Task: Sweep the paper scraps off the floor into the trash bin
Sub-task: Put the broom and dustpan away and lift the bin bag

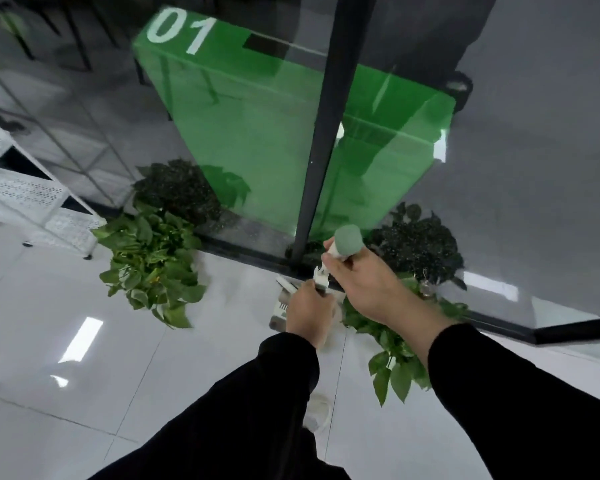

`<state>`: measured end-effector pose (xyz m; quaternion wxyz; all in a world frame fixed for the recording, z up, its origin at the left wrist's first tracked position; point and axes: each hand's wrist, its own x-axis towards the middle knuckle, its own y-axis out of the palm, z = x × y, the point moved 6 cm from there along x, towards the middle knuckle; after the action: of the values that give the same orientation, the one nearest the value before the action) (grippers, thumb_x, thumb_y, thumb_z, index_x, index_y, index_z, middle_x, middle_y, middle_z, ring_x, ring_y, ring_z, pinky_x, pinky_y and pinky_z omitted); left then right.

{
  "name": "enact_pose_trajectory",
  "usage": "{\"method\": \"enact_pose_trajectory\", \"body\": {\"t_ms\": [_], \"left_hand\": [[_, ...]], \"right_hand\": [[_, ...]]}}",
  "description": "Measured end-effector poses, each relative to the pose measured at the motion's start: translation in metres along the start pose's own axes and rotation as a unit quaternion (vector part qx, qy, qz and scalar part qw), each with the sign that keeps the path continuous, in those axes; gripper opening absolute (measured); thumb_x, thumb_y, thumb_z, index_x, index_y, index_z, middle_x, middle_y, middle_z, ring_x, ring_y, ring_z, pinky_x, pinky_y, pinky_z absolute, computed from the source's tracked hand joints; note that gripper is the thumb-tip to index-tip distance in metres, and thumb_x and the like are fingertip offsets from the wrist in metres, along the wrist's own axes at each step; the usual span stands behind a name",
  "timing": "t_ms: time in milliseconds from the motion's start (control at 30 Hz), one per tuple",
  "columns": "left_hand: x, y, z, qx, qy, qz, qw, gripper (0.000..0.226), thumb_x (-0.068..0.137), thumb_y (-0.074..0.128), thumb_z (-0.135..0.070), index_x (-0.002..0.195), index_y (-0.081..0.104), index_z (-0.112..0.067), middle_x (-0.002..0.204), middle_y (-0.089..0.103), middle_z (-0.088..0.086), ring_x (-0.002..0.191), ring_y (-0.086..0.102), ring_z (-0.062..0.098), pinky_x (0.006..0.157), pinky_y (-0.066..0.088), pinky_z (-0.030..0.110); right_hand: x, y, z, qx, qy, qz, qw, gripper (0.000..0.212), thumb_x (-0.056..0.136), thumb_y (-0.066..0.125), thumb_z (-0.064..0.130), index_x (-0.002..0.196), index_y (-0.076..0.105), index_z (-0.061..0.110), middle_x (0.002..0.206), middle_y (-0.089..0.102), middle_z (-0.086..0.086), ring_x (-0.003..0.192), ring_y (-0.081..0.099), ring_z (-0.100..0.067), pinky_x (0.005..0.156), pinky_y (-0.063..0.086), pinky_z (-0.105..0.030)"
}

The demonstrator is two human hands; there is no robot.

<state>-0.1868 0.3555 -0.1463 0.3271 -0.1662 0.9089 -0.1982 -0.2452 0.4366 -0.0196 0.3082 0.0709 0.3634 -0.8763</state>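
My right hand point(368, 282) grips a white broom handle with a round pale-green cap point(349, 239) sticking up above the fist. My left hand point(307, 311) is curled around the white handle of a dustpan point(280, 308) just below it; the pan's grey and white body shows to the left of the hand, low against the glass wall. The broom head is hidden behind my hands. No paper scraps and no trash bin are visible on the white tiled floor point(84, 358).
A glass wall with a green "01" panel point(257, 126) and a black post point(323, 133) stands right in front. Leafy potted plants sit left point(149, 261) and right point(395, 355) of my hands. A white perforated rack point(25, 202) stands at far left.
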Motion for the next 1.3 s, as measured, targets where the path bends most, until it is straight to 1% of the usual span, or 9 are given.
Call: {"method": "enact_pose_trajectory", "body": {"t_ms": [200,333,433,600,700,833,1000,1133,1300], "left_hand": [[0.029,0.017,0.001,-0.025,-0.038,-0.003,0.999,0.019,0.094,0.05,-0.026,0.1,0.063,-0.014,0.089,0.072,0.004,0.085,0.07,0.029,0.061,0.057,0.035],[0.029,0.032,0.005,0.019,-0.017,-0.001,1.0,0.05,0.089,0.037,-0.057,0.111,0.061,-0.02,0.092,0.073,-0.002,0.089,0.07,0.024,0.079,0.06,0.045],[0.024,0.037,0.012,0.071,0.001,0.003,0.997,0.043,0.098,0.042,-0.051,0.127,0.056,-0.022,0.1,0.071,-0.006,0.091,0.067,0.017,0.068,0.05,0.031],[0.02,0.045,0.017,0.102,0.038,0.062,0.992,0.026,0.107,0.045,-0.029,0.127,0.053,-0.015,0.086,0.058,-0.017,0.074,0.058,-0.018,0.055,0.043,0.003],[0.012,0.033,0.01,0.069,0.039,0.075,0.994,0.011,0.106,0.046,-0.024,0.112,0.055,-0.021,0.077,0.057,-0.016,0.063,0.06,-0.008,0.05,0.042,0.005],[-0.001,0.018,0.008,-0.024,0.025,0.127,0.991,0.022,0.102,0.05,-0.023,0.12,0.058,-0.012,0.086,0.07,0.0,0.058,0.065,-0.004,0.047,0.044,0.01],[-0.019,0.005,0.02,-0.001,0.03,0.164,0.986,0.04,0.094,0.049,-0.05,0.125,0.06,-0.027,0.1,0.076,0.0,0.084,0.075,0.017,0.074,0.061,0.032],[-0.042,-0.023,0.033,0.08,0.035,0.103,0.991,0.055,0.086,0.043,-0.057,0.117,0.067,-0.018,0.108,0.075,0.003,0.101,0.071,0.023,0.094,0.056,0.039],[-0.131,-0.042,-0.005,0.241,0.229,0.125,0.935,0.023,0.103,0.049,-0.032,0.094,0.065,-0.02,0.082,0.07,-0.001,0.078,0.065,0.022,0.069,0.052,0.034]], "right_hand": [[0.025,-0.001,-0.024,0.045,0.034,0.027,0.998,0.04,0.103,0.045,0.045,0.14,0.047,0.029,0.104,0.059,0.019,0.093,0.055,0.004,0.072,0.036,-0.007],[0.021,-0.002,-0.036,0.082,0.046,0.035,0.995,0.037,0.102,0.048,0.045,0.135,0.049,0.029,0.112,0.064,0.009,0.095,0.059,-0.001,0.076,0.044,-0.013],[0.01,0.006,-0.043,0.099,0.06,0.048,0.992,0.032,0.099,0.05,0.051,0.129,0.049,0.038,0.105,0.066,0.011,0.082,0.06,0.003,0.074,0.05,-0.024],[-0.002,0.016,-0.056,0.13,0.071,0.031,0.989,0.027,0.092,0.05,0.059,0.116,0.049,0.049,0.111,0.069,0.006,0.094,0.065,-0.014,0.087,0.056,-0.043],[-0.007,0.017,-0.054,0.127,0.078,0.02,0.989,0.032,0.088,0.051,0.061,0.117,0.049,0.048,0.11,0.069,0.007,0.098,0.066,-0.016,0.087,0.056,-0.043],[-0.021,0.016,-0.048,0.09,0.1,-0.021,0.991,0.034,0.098,0.051,0.051,0.129,0.048,0.036,0.098,0.066,0.006,0.077,0.061,-0.009,0.066,0.051,-0.029],[-0.046,0.019,-0.039,0.066,0.131,-0.059,0.988,0.05,0.096,0.056,0.046,0.141,0.043,0.028,0.125,0.063,0.001,0.107,0.064,-0.02,0.086,0.052,-0.035],[-0.088,0.027,-0.033,0.065,0.176,-0.105,0.977,0.071,0.098,0.055,0.043,0.158,0.022,0.025,0.134,0.061,-0.01,0.073,0.069,-0.02,0.065,0.054,-0.034],[-0.178,0.058,-0.034,0.116,0.212,-0.19,0.952,0.065,0.102,0.053,0.039,0.158,0.029,0.015,0.152,0.049,-0.009,0.13,0.055,-0.022,0.096,0.041,-0.023]]}}
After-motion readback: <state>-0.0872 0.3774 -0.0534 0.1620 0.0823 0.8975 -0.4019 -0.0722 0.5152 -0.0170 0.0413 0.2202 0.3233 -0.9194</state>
